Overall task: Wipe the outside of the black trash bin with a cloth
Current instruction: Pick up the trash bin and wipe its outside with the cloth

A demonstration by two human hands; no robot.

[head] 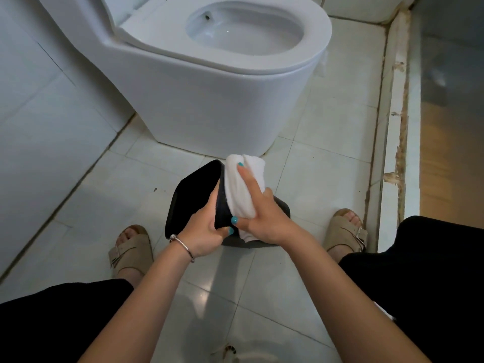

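Observation:
The black trash bin point(192, 189) is tilted on the tiled floor in front of me, its open mouth turned to the left. My left hand point(207, 231) grips the bin's rim, fingers curled inside the opening and thumb on the outer wall. A folded white cloth point(239, 189) lies against the bin's outer side. My right hand point(262, 213) holds the cloth there, forefinger stretched along it and thumb pinching its lower end.
A white toilet point(209, 87) with its seat down stands just beyond the bin. A tiled wall runs along the left, and a raised threshold point(392, 127) along the right. My sandalled feet point(132, 250) rest on either side of the bin.

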